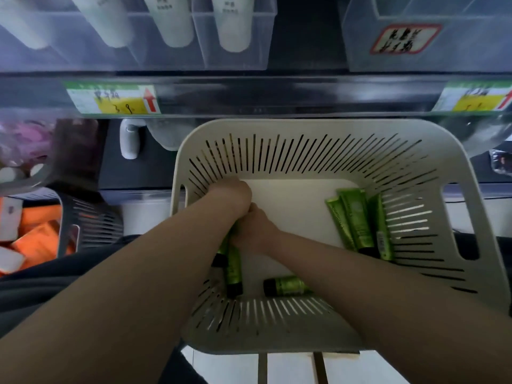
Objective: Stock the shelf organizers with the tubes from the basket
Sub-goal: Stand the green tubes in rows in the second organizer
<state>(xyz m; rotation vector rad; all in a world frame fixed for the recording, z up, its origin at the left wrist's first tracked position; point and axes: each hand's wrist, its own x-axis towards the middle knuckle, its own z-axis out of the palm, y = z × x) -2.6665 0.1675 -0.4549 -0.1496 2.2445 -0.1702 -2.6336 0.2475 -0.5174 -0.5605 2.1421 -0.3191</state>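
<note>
From the head view, both bare arms reach down into a cream slotted plastic basket [304,126] that sits below a dark shelf edge [249,92]. The left hand [232,195] is at the basket's far left corner, knuckles up. Its fingers are curled under and hidden, so I cannot tell whether they hold anything. The right hand [255,231] presses against it from the right, and its fingers appear wrapped round the top of a bundle of green plastic tubes with black caps [234,270]. That bundle runs far to near, caps toward the person, half covered by the left forearm. A single green tube [288,285] lies crosswise on the basket floor with its cap to the left, just beside the bundle and partly under the right forearm. Three more green tubes [357,225] lie side by side along the right wall, long axes roughly far to near and caps nearest the person. They are well apart from both hands, and the right hand is nearer to them. The clear plastic shelf organizers [401,59] stand above and beyond the basket, and the left ones already hold white tubes [171,23]. As I judge it, stocking the bundle calls for a lift up and forward, away from the person.
</note>
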